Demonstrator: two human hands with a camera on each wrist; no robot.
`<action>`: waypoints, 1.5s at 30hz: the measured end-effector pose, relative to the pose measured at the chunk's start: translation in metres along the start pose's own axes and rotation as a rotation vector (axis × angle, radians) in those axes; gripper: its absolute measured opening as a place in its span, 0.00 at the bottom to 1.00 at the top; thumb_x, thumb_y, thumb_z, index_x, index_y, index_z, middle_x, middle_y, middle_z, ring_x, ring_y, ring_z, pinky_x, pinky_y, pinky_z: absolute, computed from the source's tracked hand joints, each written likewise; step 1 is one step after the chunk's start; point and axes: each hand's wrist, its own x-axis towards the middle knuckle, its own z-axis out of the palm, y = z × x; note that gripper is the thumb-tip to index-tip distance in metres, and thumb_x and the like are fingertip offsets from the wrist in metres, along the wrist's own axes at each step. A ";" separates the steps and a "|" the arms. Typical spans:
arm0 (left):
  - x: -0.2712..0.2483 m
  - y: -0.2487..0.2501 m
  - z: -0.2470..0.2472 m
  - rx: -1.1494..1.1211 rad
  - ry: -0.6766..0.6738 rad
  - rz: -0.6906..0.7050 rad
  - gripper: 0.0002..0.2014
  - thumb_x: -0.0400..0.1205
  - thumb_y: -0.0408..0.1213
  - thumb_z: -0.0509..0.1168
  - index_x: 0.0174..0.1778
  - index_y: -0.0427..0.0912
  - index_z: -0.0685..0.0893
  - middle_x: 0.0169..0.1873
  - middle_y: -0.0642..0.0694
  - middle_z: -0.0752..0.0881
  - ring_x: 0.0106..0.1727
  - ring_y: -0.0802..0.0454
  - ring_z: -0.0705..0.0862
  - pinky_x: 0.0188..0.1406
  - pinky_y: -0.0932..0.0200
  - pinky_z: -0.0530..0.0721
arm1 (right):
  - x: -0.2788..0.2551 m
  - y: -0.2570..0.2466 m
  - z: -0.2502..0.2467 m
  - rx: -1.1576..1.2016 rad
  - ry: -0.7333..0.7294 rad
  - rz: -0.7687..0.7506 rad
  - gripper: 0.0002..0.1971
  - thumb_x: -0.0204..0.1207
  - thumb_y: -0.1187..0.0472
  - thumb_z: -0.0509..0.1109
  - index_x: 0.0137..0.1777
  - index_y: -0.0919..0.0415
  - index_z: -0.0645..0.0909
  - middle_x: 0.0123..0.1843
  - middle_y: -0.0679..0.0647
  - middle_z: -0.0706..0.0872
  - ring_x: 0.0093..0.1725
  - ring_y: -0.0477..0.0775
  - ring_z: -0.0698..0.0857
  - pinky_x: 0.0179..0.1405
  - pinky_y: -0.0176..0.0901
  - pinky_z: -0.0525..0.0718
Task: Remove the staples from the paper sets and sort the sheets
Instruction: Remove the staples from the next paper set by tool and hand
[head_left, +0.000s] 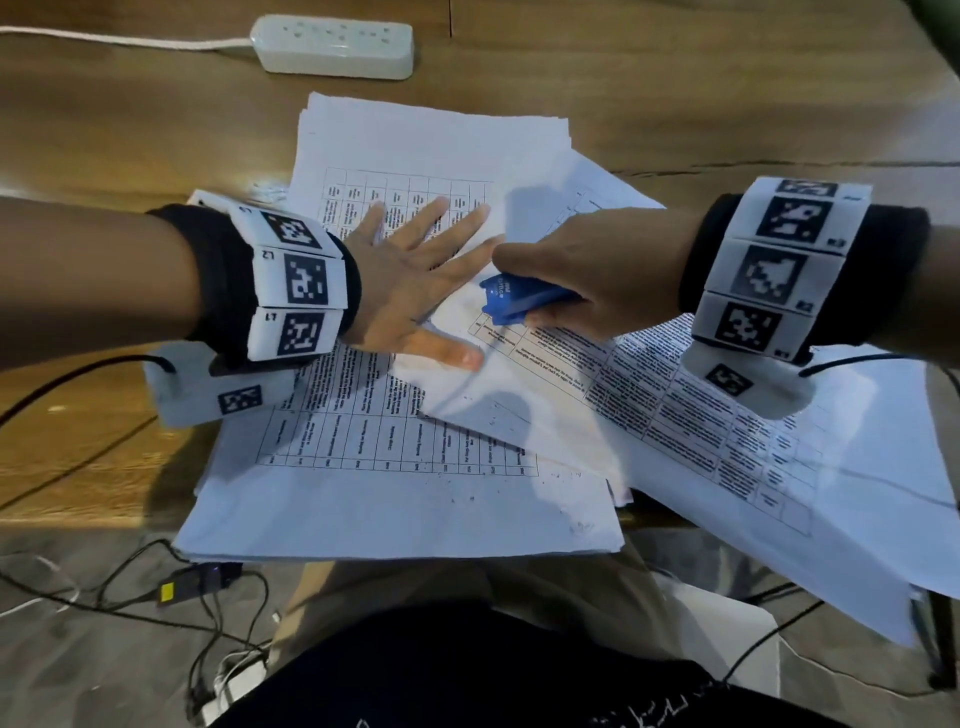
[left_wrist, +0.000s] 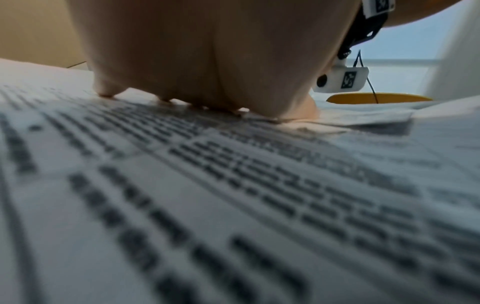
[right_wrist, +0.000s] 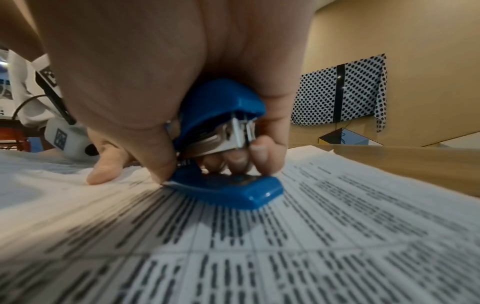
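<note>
head view: the left hand (head_left: 410, 291) lies flat, fingers spread, pinning the white printed paper set (head_left: 519, 374) on the wooden table (head_left: 104, 130), likely to steady it. the right hand (head_left: 587, 275) grips a small blue plastic stapler (head_left: 511, 301) just right of those fingers.

right wrist view: the stapler's base rests on the sheet, probably to pry a staple.

Blue stapler (head_left: 511, 301) rests on overlapping printed paper sets (head_left: 649, 395) on the table.

Bare wooden table (head_left: 727, 104) beyond papers (head_left: 431, 140); power strip (head_left: 332, 45) far-left
</note>
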 end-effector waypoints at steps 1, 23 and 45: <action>0.000 0.000 0.000 0.001 -0.001 -0.002 0.55 0.59 0.77 0.36 0.77 0.53 0.25 0.76 0.50 0.22 0.79 0.44 0.26 0.76 0.28 0.39 | 0.000 0.000 0.000 0.002 0.000 -0.004 0.15 0.79 0.52 0.62 0.47 0.50 0.56 0.33 0.50 0.71 0.34 0.60 0.70 0.35 0.46 0.67; 0.001 0.003 -0.001 0.027 -0.014 -0.027 0.52 0.50 0.79 0.27 0.64 0.54 0.16 0.76 0.50 0.21 0.79 0.42 0.27 0.75 0.27 0.41 | -0.002 -0.006 0.012 0.168 0.045 0.104 0.13 0.80 0.54 0.61 0.58 0.60 0.66 0.30 0.45 0.69 0.28 0.44 0.68 0.36 0.42 0.61; -0.006 0.006 -0.008 0.040 -0.002 0.022 0.58 0.45 0.83 0.19 0.66 0.50 0.16 0.68 0.51 0.16 0.74 0.54 0.22 0.78 0.39 0.38 | -0.005 -0.026 0.015 0.161 0.068 0.214 0.13 0.81 0.54 0.59 0.48 0.58 0.56 0.29 0.47 0.64 0.27 0.44 0.63 0.31 0.44 0.60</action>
